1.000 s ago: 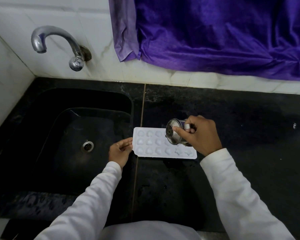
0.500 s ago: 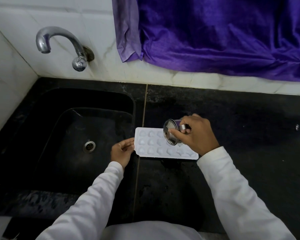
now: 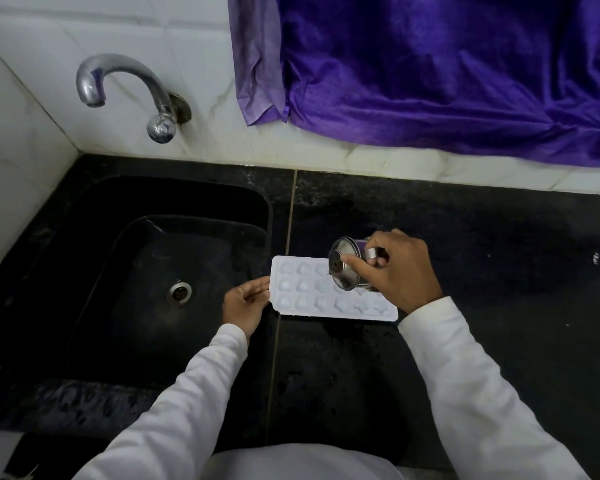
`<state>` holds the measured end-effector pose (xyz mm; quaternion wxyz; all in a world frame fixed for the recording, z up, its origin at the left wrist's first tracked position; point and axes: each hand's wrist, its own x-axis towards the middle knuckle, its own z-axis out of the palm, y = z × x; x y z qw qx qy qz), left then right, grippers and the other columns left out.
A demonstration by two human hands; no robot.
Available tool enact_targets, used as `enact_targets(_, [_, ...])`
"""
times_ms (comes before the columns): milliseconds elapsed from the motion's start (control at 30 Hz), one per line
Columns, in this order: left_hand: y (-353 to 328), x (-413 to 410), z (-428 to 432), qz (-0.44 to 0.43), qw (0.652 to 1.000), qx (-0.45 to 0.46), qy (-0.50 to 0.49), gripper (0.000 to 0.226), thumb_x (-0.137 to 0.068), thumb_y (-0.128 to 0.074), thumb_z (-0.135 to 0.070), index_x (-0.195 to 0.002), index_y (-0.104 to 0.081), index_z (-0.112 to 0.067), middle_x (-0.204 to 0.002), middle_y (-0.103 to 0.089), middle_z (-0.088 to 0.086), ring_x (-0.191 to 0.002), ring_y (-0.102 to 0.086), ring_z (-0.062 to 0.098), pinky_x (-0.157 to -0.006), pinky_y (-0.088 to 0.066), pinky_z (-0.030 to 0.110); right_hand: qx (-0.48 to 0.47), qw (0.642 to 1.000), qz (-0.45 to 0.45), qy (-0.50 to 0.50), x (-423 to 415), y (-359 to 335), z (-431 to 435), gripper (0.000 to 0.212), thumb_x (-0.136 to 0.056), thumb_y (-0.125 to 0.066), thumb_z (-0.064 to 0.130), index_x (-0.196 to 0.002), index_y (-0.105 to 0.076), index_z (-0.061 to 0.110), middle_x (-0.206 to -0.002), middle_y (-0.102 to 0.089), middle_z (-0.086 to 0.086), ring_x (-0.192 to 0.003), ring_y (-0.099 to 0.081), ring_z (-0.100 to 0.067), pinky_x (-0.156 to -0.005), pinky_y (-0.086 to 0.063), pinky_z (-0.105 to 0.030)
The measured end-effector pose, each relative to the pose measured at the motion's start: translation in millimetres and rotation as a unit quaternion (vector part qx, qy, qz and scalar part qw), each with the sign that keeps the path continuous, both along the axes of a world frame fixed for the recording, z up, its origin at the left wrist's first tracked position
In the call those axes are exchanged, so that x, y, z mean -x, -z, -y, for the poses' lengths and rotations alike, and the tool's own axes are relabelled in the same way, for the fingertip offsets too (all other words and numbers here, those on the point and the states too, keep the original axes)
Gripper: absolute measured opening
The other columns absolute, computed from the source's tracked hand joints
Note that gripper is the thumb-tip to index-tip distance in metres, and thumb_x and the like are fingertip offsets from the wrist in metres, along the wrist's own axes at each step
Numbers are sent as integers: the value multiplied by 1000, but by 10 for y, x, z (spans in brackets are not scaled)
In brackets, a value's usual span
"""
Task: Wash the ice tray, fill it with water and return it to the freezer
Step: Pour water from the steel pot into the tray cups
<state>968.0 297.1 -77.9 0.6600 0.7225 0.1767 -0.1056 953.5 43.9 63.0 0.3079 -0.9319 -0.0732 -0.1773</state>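
A white ice tray (image 3: 312, 292) with heart- and star-shaped cells lies flat on the black counter, just right of the sink. My left hand (image 3: 245, 301) pinches its left edge. My right hand (image 3: 399, 268) grips a small steel cup (image 3: 345, 268) by its handle and tips it sideways over the tray's right half, mouth facing left. The tray's far right cells are partly hidden by the cup and hand. I cannot tell whether water is pouring.
A black sink (image 3: 146, 271) with a round drain (image 3: 180, 292) sits left of the tray. A chrome tap (image 3: 125, 88) juts from the white tiled wall above it. A purple cloth (image 3: 430, 71) hangs at the back right. The black counter (image 3: 499, 254) looks wet.
The steel cup has tilted a little further over the tray. The view has shifted slightly; both hands stay where they were on tray and cup.
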Motion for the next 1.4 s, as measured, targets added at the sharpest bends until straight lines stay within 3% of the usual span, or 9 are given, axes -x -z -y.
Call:
enact_targets(167, [-7,-4,2,-2,1000,-1,0,29,-89,-63,8,-113,-72,-6,-106,-76,6,-102,-71,18,-98,-54,35,-64,998,-4,16,20,17,-30,43,-75,-82,37,-58,-49,15,-50,-44,6,-55,-47,-13,-55,-42,-24])
enact_targets(533, [-34,5,7,2,1000,-9,0,28,-88,-64,8,-111,-72,-7,-104,-76,5,-100,-71,17,-97,-54,31,7,999,-2,-52,-89,77,-220,42,-75,-82,35,-62,-45,20,-54,-36,18,-60,-41,-12,-53,-39,-26])
enact_targets(833, [-65,13,15,6,1000,-9,-2,29,-88,-63,9,-112,-72,-5,-103,-75,4,-100,-71,18,-94,-54,28,30,998,-4,-58,-104,101,-256,43,-75,-82,33,-62,-43,19,-58,-43,10,-63,-38,-12,-53,-31,-21])
enact_targets(1167, [-36,7,4,4,1000,-15,0,29,-88,-64,8,-110,-73,-8,-103,-76,3,-100,-72,16,-98,-54,34,36,998,-10,-58,-108,94,-249,43,-74,-82,32,-62,-43,18,-58,-43,10,-63,-39,-13,-53,-29,-16])
enact_targets(1400, [-15,-1,-4,-4,1000,-10,-2,28,-87,-65,7,-108,-74,-10,-102,-77,4,-99,-72,18,-98,-55,37,23,999,-9,-43,-115,82,-211,40,-75,-82,34,-62,-49,16,-57,-43,11,-61,-41,-12,-52,-36,-24])
